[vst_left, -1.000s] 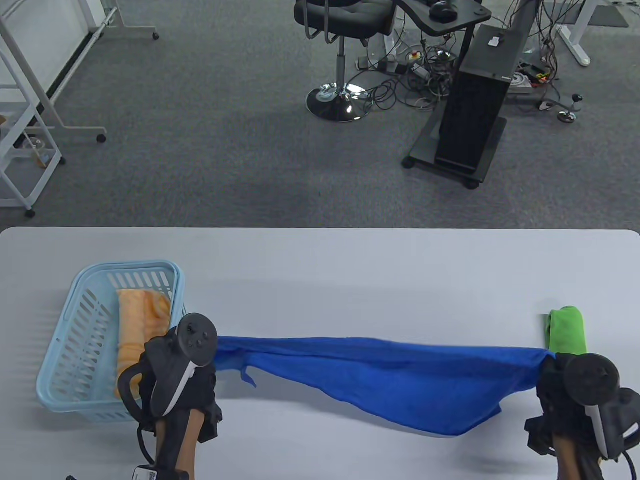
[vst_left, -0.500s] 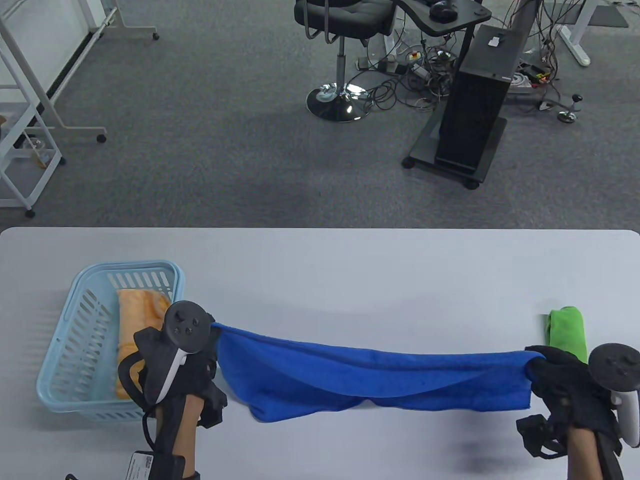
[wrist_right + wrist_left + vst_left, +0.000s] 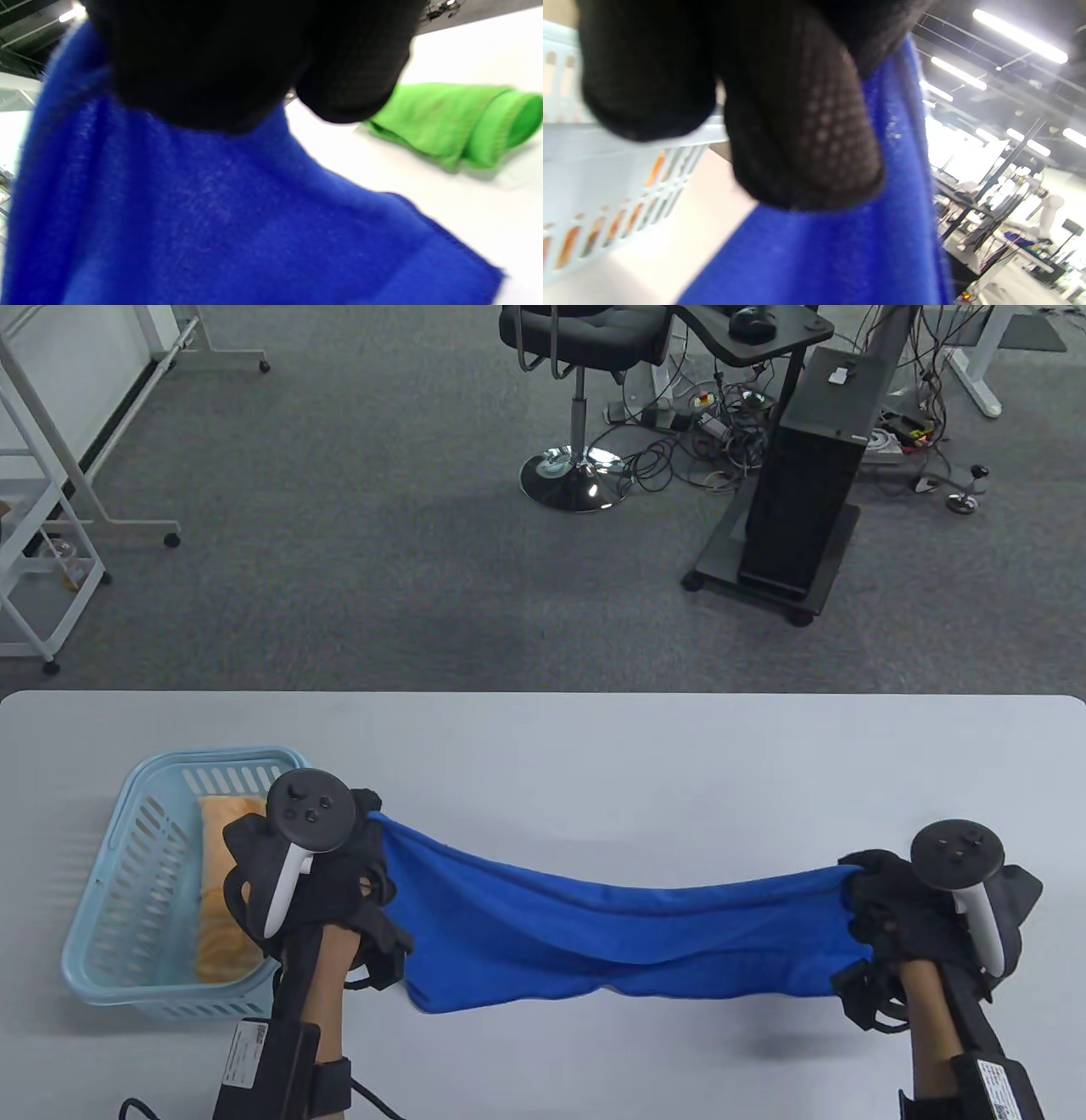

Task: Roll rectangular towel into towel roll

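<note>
A blue towel [image 3: 611, 937] hangs stretched between both hands above the table [image 3: 594, 755], sagging in the middle, its lower edge near the tabletop. My left hand [image 3: 361, 857] grips its left end beside the basket. My right hand [image 3: 874, 891] grips its right end. Close up, the left wrist view shows the gloved fingers [image 3: 801, 140] curled over the blue towel [image 3: 848, 254]. In the right wrist view the gloved fingers [image 3: 212, 72] clamp the blue towel [image 3: 191, 212].
A light blue basket [image 3: 127, 848] at the table's left holds an orange towel [image 3: 221, 891]. A rolled green towel [image 3: 449, 123] lies on the table by my right hand, hidden in the table view. Chair and desk stand beyond the far edge.
Both hands have moved away from me, carrying the towel forward. The right hand now covers the green towel in the table view. The towel hangs more evenly.
</note>
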A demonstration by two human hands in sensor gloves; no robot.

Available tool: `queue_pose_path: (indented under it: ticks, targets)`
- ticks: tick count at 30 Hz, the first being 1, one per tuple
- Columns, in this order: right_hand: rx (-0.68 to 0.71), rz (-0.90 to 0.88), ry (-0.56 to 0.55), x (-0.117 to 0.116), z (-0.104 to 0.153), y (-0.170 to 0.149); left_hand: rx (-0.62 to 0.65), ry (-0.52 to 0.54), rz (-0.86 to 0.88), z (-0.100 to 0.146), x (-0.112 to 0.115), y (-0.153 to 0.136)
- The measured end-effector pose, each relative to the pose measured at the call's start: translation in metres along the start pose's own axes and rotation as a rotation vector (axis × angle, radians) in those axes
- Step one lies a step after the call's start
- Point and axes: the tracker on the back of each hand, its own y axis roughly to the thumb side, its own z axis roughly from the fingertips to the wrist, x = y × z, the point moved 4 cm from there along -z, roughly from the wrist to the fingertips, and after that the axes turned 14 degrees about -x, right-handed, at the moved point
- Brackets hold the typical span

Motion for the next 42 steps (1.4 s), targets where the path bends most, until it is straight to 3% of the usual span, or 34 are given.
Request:
queue_pose_path:
  ticks: [10,14,17,20,22,25,26,29,31,33,37,42]
  targets:
    - [-0.008,-0.248,0.114,0.009,-0.04,0.041,-0.017,-0.039,0.301,-0.035,-0.01,-0.001]
    - [0.044,-0.499,0.075,0.044,-0.05,0.057,0.01,-0.023,0.417,-0.046,-0.024,0.006]
    - [0.113,-0.695,-0.017,0.089,-0.048,0.056,0.042,0.038,0.488,-0.049,-0.045,0.01]
    - [0.166,-0.763,-0.066,0.121,-0.042,0.04,0.057,0.122,0.503,-0.047,-0.064,0.004]
    - [0.181,-0.723,-0.11,0.129,-0.037,0.025,0.06,0.129,0.481,-0.044,-0.067,-0.004]
    - [0.123,-0.529,0.052,0.099,-0.038,0.002,0.122,0.055,0.385,-0.036,-0.053,-0.01]
    - [0.082,-0.43,0.161,0.078,-0.037,-0.008,0.112,0.032,0.315,-0.029,-0.043,-0.013]
    - [0.012,-0.269,0.165,0.035,-0.037,-0.036,0.181,-0.018,0.078,-0.009,-0.014,-0.011]
    - [-0.058,-0.143,0.217,0.006,-0.037,-0.055,0.224,-0.14,-0.105,0.007,0.013,-0.011]
    - [-0.087,-0.057,0.203,-0.008,-0.037,-0.069,0.249,-0.124,-0.14,0.017,0.025,-0.014]
    - [-0.125,-0.01,0.23,-0.023,-0.034,-0.088,0.217,-0.158,-0.194,0.023,0.042,-0.031]
    - [-0.118,0.006,0.218,-0.018,-0.03,-0.092,0.162,-0.177,-0.223,0.022,0.045,-0.047]
